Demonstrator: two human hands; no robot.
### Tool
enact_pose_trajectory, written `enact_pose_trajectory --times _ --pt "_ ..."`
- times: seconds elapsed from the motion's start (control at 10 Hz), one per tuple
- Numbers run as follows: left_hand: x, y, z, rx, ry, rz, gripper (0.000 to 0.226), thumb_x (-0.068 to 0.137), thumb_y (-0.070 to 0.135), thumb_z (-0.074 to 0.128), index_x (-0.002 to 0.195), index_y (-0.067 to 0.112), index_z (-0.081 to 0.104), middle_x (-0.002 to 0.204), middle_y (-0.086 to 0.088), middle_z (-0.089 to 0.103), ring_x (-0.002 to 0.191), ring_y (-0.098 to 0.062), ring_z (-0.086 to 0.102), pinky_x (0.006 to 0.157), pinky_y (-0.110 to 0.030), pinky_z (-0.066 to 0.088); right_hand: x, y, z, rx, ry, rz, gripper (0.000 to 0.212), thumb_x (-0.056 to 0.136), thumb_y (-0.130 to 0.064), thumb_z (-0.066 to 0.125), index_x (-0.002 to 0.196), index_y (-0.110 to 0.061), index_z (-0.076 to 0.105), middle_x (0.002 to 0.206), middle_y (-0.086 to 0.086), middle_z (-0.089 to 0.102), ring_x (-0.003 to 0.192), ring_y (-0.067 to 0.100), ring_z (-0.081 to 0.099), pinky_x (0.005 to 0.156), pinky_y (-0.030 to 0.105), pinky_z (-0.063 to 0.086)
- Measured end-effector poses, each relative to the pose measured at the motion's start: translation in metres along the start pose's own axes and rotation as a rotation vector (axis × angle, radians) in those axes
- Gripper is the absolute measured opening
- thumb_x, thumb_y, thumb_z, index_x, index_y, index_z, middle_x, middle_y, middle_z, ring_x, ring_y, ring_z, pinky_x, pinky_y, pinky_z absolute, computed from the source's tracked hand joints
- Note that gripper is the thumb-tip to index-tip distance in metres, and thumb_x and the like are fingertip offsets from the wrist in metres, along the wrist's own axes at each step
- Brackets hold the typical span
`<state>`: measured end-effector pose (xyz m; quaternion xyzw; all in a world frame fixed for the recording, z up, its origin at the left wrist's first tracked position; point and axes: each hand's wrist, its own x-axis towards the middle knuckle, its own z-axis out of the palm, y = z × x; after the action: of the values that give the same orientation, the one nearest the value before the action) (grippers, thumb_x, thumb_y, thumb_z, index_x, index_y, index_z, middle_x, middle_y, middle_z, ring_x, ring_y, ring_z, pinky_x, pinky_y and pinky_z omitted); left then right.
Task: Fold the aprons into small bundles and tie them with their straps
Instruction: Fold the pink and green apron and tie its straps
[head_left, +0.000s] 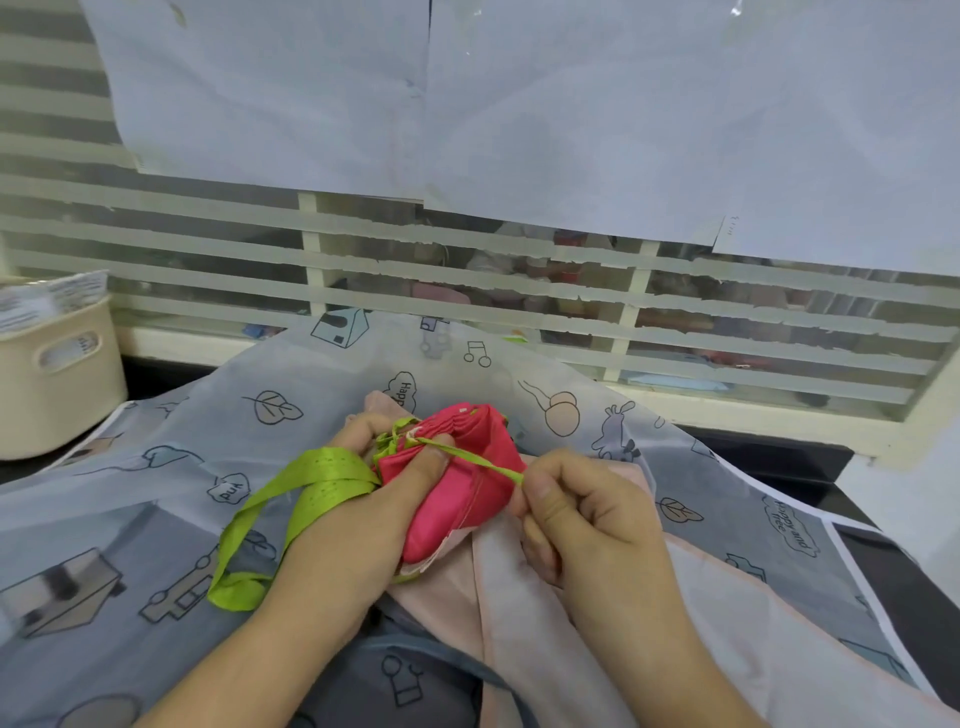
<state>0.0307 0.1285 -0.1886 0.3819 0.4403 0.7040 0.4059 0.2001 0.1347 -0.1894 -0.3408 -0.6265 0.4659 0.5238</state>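
Note:
A pink-red apron folded into a small bundle (457, 483) lies at the middle of the table. My left hand (395, 467) grips its left side, thumb pressed on top. A wide green strap (291, 499) loops around my left wrist and trails down to the left. A thin stretch of the same green strap (467, 457) runs taut across the top of the bundle to my right hand (566, 504), which pinches its end between thumb and forefinger just right of the bundle.
Under the bundle lie a pale pink apron (519, 597) and a translucent grey apron with cartoon prints (156, 467), spread over the dark table. A cream plastic basket (57, 364) stands at the far left. A striped window (571, 291) and white paper sheets (467, 104) rise behind.

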Motion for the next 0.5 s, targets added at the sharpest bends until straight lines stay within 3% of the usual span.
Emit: enact_pose_trajectory --times 0.1,0.2,0.3,0.4,0.5 --pt "0.001 0.002 -0.003 -0.052 -0.021 -0.042 0.030 0.080 0.029 0.079 0.099 0.011 0.065 0.088 -0.016 0.073 0.068 -0.027 0.070 0.054 -0.033 0.056 0.000 -0.001 0.004 0.166 -0.092 0.116 0.031 0.098 -0.015 0.060 0.068 -0.014 0.066 0.050 0.001 0.032 0.043 0.011 0.024 0.043 0.019 0.021" --pt "0.006 0.005 -0.008 -0.196 -0.024 -0.203 0.032 0.081 0.028 0.075 0.105 0.012 0.062 0.080 -0.015 0.070 0.050 -0.027 0.063 0.043 -0.030 0.051 0.001 0.001 0.004 0.226 -0.140 0.263 0.037 0.103 -0.011 0.058 0.066 -0.015 0.066 0.049 -0.001 0.027 0.042 0.008 0.017 0.042 0.018 0.014" --pt "0.006 0.008 -0.009 -0.202 -0.089 -0.320 0.028 0.082 0.026 0.073 0.106 0.011 0.070 0.077 -0.013 0.071 0.050 -0.024 0.064 0.043 -0.030 0.052 0.001 -0.001 0.002 0.252 -0.142 0.332 0.025 0.089 -0.018 0.066 0.065 -0.013 0.065 0.050 -0.001 0.023 0.043 0.009 0.013 0.043 0.017 0.011" --pt "0.002 0.011 -0.009 -0.243 -0.209 -0.400 0.016 0.078 0.019 0.071 0.086 0.009 0.081 0.078 -0.014 0.073 0.053 -0.023 0.069 0.039 -0.030 0.053 0.003 0.001 -0.001 0.347 -0.092 0.380 0.017 0.079 -0.016 0.066 0.065 -0.009 0.061 0.054 -0.003 0.018 0.044 0.008 0.011 0.044 0.017 0.008" --pt "-0.001 0.013 -0.014 -0.308 -0.402 -0.397 0.042 0.060 0.023 0.097 0.092 0.001 0.082 0.093 -0.022 0.077 0.069 -0.029 0.077 0.047 -0.037 0.060 0.005 0.003 -0.004 0.388 -0.083 0.398 0.014 0.076 -0.008 0.063 0.063 -0.011 0.057 0.056 -0.004 0.018 0.044 0.007 0.012 0.043 0.015 0.009"
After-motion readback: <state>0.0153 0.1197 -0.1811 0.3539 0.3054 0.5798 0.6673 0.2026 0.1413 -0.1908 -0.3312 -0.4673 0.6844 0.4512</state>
